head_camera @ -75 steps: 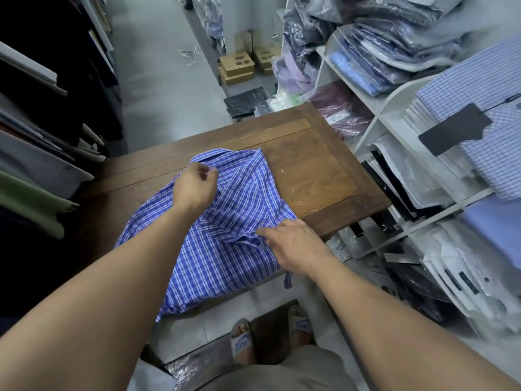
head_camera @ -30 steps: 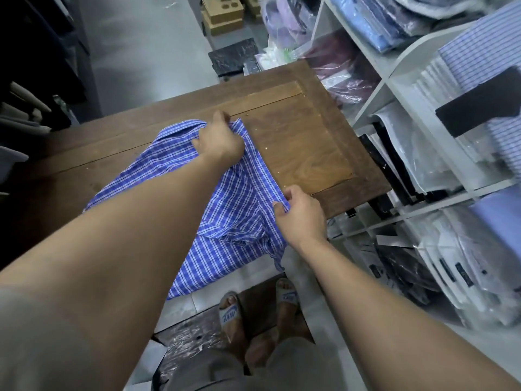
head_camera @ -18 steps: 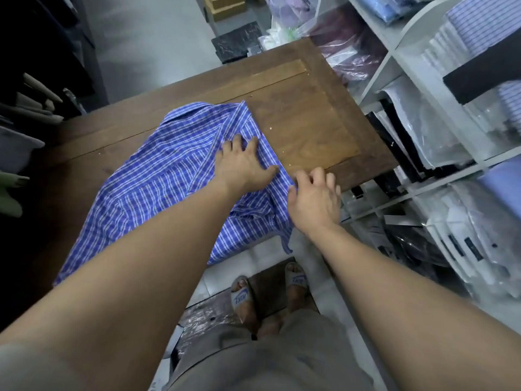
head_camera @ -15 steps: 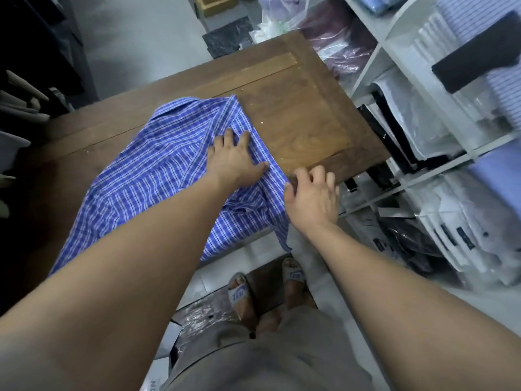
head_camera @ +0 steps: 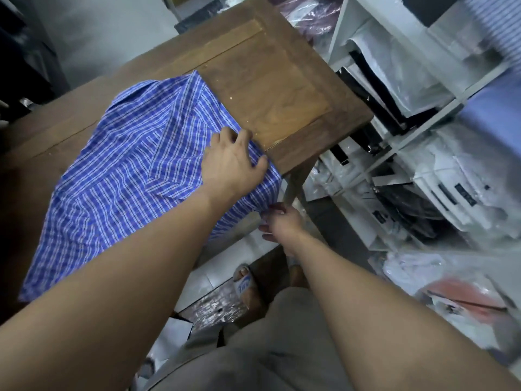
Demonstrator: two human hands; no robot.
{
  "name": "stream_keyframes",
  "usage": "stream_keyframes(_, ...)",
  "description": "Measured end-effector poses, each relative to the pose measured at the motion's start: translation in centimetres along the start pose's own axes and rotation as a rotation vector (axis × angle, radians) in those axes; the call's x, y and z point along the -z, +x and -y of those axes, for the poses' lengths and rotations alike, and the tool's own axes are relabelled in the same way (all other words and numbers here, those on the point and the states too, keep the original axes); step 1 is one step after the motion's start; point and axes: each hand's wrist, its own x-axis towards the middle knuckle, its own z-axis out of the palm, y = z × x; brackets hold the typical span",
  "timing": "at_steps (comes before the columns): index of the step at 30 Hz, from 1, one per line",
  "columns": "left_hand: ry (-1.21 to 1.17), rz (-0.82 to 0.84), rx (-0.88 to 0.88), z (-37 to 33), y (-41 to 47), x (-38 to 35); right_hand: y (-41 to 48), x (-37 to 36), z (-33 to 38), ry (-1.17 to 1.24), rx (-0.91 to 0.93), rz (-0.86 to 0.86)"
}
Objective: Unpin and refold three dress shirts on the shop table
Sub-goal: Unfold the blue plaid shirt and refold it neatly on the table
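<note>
- Two bare hands work one blue checked shirt [head_camera: 127,165], which lies spread on the wooden table [head_camera: 276,88]. Its collar end points away and its near edge hangs over the table's front.
- The left hand [head_camera: 231,165] reaches across from a long, nearly straight forearm. It lies palm down on the shirt's right side near the table's front corner. The fingers are spread and almost straight, pressing the cloth flat and gripping nothing.
- The right hand [head_camera: 279,221] is below the tabletop, just beside the table leg [head_camera: 296,182]. Its thumb and forefinger pinch the hanging corner of the shirt, and the other fingers are loosely curled beneath. Blur hides how much cloth it holds.
- Half a second ago the right hand lay open on the table's front edge next to the shirt. It has since dropped under that edge to the hem.
- The left hand has slid from the middle of the shirt's right panel toward the near corner.
- White shelves [head_camera: 394,148] of bagged shirts stand to the right of the table.
</note>
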Motion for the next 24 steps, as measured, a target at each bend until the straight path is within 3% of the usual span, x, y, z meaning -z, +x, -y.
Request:
stream_keyframes(5,0.139,0.09,-0.062,0.2,-0.6,0.0,0.2,-2.6,-0.8,0.033,0.138,0.065)
stream_keyframes(8,0.198,0.198,-0.112,0.6,-1.3,0.4,0.6,-2.9,-1.1,-0.424,0.205,-0.156)
stream_keyframes(12,0.222,0.311,-0.17,1.6,-1.7,0.6,0.8,-1.5,-1.0,-0.349,0.272,-0.423)
stream_keyframes(16,0.209,0.371,-0.196,2.0,-1.7,0.9,0.9,-0.6,0.6,-0.231,0.369,-0.282)
stream_keyframes(18,0.221,0.396,-0.21,2.0,-1.6,1.1,1.0,-0.5,1.3,-0.137,0.306,-0.185)
stream_keyframes(21,0.252,0.445,-0.224,2.0,-1.5,1.5,0.5,0.0,1.8,-0.187,0.219,-0.027)
stream_keyframes(24,0.278,0.463,-0.25,2.3,-1.3,1.6,0.4,0.1,2.0,-0.182,0.23,-0.043)
